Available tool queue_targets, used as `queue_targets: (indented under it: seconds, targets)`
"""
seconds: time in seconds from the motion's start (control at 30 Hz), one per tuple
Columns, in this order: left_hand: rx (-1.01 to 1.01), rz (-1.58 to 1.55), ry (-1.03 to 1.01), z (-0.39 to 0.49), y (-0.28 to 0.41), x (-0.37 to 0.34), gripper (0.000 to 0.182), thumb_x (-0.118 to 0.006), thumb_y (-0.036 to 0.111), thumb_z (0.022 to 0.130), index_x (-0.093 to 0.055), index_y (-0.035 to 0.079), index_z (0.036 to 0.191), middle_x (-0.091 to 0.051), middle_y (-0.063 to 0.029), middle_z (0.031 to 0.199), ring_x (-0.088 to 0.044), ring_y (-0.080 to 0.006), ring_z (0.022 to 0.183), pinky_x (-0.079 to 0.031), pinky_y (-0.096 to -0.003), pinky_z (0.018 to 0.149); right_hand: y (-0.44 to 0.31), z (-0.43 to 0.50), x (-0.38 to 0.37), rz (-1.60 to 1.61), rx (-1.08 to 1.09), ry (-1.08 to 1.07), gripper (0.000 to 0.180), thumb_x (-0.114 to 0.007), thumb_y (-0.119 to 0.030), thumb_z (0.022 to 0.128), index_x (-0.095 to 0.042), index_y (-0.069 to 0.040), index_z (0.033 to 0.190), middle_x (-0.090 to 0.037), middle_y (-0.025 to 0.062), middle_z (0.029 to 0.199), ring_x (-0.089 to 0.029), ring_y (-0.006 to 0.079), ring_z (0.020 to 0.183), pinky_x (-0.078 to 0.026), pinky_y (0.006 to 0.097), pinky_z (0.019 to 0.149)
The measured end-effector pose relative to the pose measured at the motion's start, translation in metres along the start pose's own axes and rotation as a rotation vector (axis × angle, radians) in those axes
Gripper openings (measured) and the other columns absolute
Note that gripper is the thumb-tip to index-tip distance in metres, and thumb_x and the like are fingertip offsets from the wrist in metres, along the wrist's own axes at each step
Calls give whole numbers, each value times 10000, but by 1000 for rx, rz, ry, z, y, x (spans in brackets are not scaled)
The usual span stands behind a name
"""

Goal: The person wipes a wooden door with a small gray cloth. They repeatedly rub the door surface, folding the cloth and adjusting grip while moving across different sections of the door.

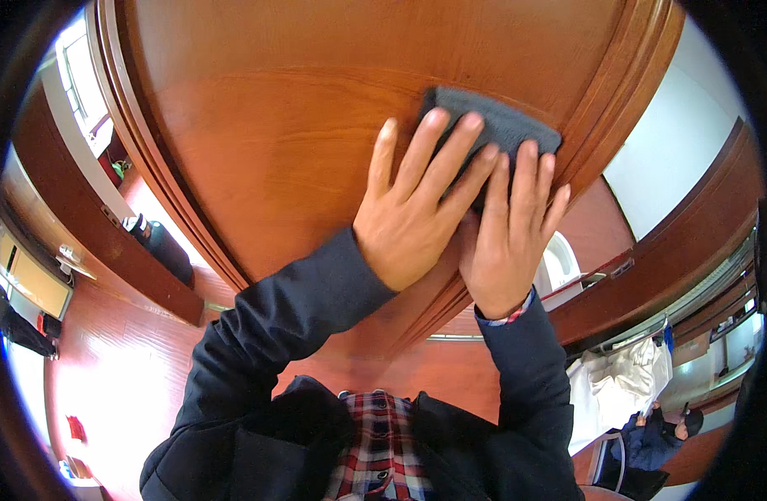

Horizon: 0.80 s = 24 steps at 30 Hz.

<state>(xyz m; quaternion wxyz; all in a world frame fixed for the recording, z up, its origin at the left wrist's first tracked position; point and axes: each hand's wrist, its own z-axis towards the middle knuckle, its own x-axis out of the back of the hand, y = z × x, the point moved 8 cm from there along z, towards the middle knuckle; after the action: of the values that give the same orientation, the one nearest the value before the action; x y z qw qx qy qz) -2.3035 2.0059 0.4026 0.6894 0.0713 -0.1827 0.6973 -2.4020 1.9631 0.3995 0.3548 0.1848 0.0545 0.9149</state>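
A folded dark grey cloth (493, 122) lies flat against a brown wooden surface with moulded edges, which looks like a door panel (283, 138). My left hand (415, 200) is spread, its middle fingertips on the cloth's lower left part and its little finger over the bare wood. Beside it, my right hand (512, 232) presses its fingertips on the cloth's lower edge. The index fingers of both hands nearly touch. The cloth is near the panel's right moulding (599, 106), and part of it is hidden under the fingers.
Brown door frames stand at left (102, 206) and right (646, 275). Behind the left one is a dark cylindrical bin (164, 250). A white basin-like fixture (559, 263) shows at right. Farther right, a person in dark clothes (652, 441) sits near white fabric (627, 382). The floor (127, 338) is reddish.
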Motion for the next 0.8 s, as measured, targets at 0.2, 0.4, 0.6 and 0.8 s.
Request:
queue_targets:
  seconds: [0.2,0.4,0.6,0.8]
  targets:
    - [99,55,-52,1,-5,-2,746,-788,168,719,-621,180,1446,-323,-249,1657,-261,-564,1510,-246,-714,1178,12,-2,-10,51,-56,-85,491,-610,-165,977,-584,-26,1447,-459,190,1615,-401,408,1513,-203,659,1213]
    - [59,82,-65,10,4,9,815,-811,162,671,-600,149,1458,-308,-253,1661,-256,-575,1509,-253,-717,1177,15,-2,-9,137,38,-59,754,-791,-112,844,-492,-8,1529,-383,212,1657,-307,430,1558,-142,681,1224]
    - [119,-134,-78,3,-3,28,779,-859,96,705,-593,48,1436,-396,-273,1601,-395,-513,1455,-341,-625,1168,16,1,-6,162,12,-34,688,-760,-180,850,-544,-28,1486,-439,186,1626,-375,411,1528,-189,682,1210]
    - [243,-410,180,-10,-29,50,673,-830,-44,751,-583,-39,1377,-530,-255,1414,-582,-406,1240,-524,-413,1011,10,4,-2,138,4,-39,731,-795,-138,801,-543,-35,1479,-440,210,1618,-396,417,1513,-183,709,1195]
